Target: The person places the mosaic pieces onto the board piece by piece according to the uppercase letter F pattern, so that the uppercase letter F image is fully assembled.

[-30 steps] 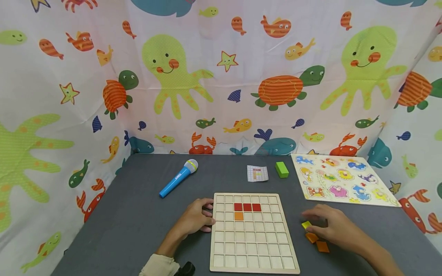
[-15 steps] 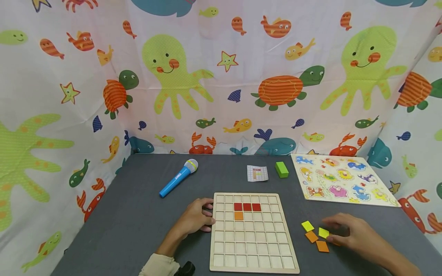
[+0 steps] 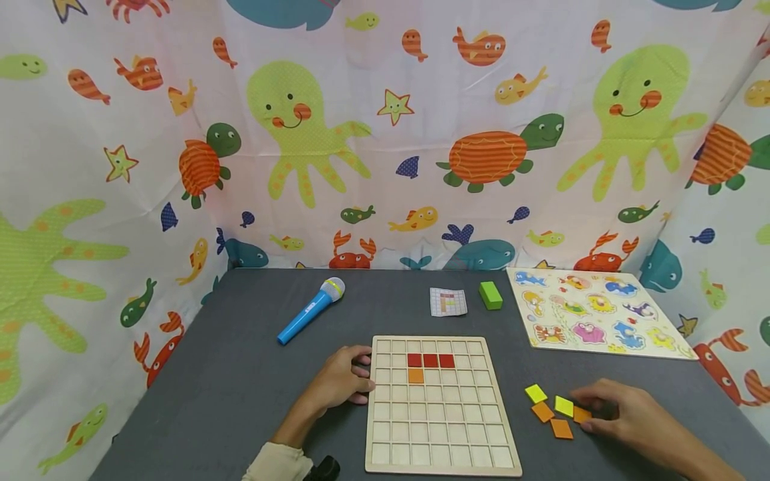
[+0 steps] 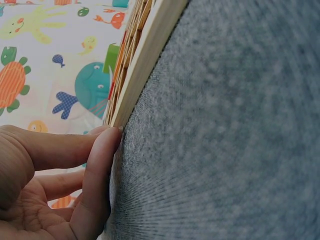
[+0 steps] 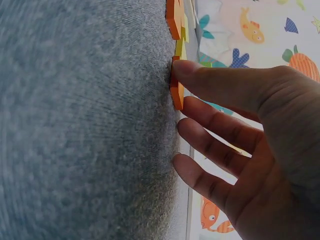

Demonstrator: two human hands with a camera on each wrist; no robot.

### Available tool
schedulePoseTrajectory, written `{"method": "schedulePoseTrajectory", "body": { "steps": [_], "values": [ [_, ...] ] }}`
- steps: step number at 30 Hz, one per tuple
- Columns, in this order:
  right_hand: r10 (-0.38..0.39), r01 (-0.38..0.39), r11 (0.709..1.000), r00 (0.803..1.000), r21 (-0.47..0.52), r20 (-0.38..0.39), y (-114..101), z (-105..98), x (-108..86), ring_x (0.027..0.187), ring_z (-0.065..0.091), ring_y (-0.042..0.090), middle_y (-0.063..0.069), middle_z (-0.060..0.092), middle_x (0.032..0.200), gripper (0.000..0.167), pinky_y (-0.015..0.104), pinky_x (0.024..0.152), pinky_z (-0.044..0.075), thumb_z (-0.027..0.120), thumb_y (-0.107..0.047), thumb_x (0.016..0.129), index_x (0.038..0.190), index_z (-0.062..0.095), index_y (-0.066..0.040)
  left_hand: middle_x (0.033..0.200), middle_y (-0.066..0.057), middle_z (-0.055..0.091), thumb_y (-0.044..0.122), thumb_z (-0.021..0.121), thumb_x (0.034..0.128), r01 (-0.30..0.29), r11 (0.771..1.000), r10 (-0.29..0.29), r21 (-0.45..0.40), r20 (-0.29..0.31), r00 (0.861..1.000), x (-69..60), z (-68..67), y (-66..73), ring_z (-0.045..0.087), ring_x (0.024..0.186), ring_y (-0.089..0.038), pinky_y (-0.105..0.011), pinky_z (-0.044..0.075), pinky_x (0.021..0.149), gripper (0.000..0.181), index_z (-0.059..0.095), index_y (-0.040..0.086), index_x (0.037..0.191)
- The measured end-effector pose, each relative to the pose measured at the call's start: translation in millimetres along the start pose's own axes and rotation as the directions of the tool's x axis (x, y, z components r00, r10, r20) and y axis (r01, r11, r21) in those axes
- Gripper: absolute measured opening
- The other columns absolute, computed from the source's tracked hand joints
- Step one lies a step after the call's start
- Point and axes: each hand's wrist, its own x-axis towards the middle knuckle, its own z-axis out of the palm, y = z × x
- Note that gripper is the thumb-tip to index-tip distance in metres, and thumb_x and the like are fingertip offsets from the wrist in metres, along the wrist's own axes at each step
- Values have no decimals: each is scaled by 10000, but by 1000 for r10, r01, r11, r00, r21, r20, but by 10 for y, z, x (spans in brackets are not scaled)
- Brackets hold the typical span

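My left hand [image 3: 341,378] rests at the left edge of a wooden grid board [image 3: 445,451], thumb and forefinger touching its side. Three red tiles [image 3: 430,361] lie in a row on the board, with one orange tile [image 3: 416,376] below the leftmost. Right of the board my right hand [image 3: 625,417] hovers low with loosely bent fingers. Its thumb touches an orange tile [image 5: 176,92] lying on the table. Just left of that hand lie two yellow tiles [image 3: 564,406] and two more orange tiles [image 3: 562,429].
A blue toy microphone [image 3: 307,316] lies at the back left. Behind the board are a small printed grid card [image 3: 448,303] and a green block [image 3: 490,296]. An animal puzzle board [image 3: 583,327] lies at the back right. A printed curtain [image 3: 385,147] hangs behind the table.
My right hand has moved right and toward me, away from the first yellow tile, past the second, to the orange tile on the right. The left hand and the grid board have stayed put.
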Motion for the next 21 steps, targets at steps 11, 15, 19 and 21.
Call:
{"method": "schedulePoseTrajectory", "body": {
  "steps": [11, 15, 19, 21],
  "values": [
    [17, -17, 1000, 1000, -19, 16, -5, 4, 24, 816, 524, -6, -76, 656, 1009, 345, 207, 696, 511, 883, -270, 862, 1169, 778, -151, 1275, -144, 565, -59, 809, 875, -12, 1000, 12, 6, 4, 1000, -10, -13, 3, 632, 1023, -229, -344, 666, 635, 660, 548, -17, 1480],
    [53, -53, 998, 998, -30, 21, -16, 7, 33, 816, 515, 12, -70, 644, 995, 333, 208, 695, 493, 888, -265, 855, 1153, 786, -158, 1280, -142, 566, -53, 813, 874, -9, 1000, 9, 1, 9, 1000, -3, -17, -2, 632, 1028, -228, -343, 666, 634, 663, 547, -15, 1481],
    [57, -56, 998, 998, -26, 27, -20, 7, 42, 805, 497, 19, -58, 627, 974, 313, 208, 671, 461, 872, -251, 872, 1151, 793, -135, 1280, -147, 568, -60, 813, 868, -7, 1000, 8, -14, 14, 1000, -1, -19, 3, 635, 1036, -233, -356, 666, 631, 667, 548, -22, 1480],
    [53, -53, 998, 998, -19, 30, -21, 9, 47, 797, 492, 17, -58, 623, 966, 300, 207, 660, 451, 863, -239, 879, 1148, 797, -123, 1280, -145, 569, -61, 813, 867, -5, 1000, 5, -17, 14, 1000, -3, -21, 11, 638, 1039, -234, -359, 666, 632, 668, 549, -21, 1479]
  ]
}}
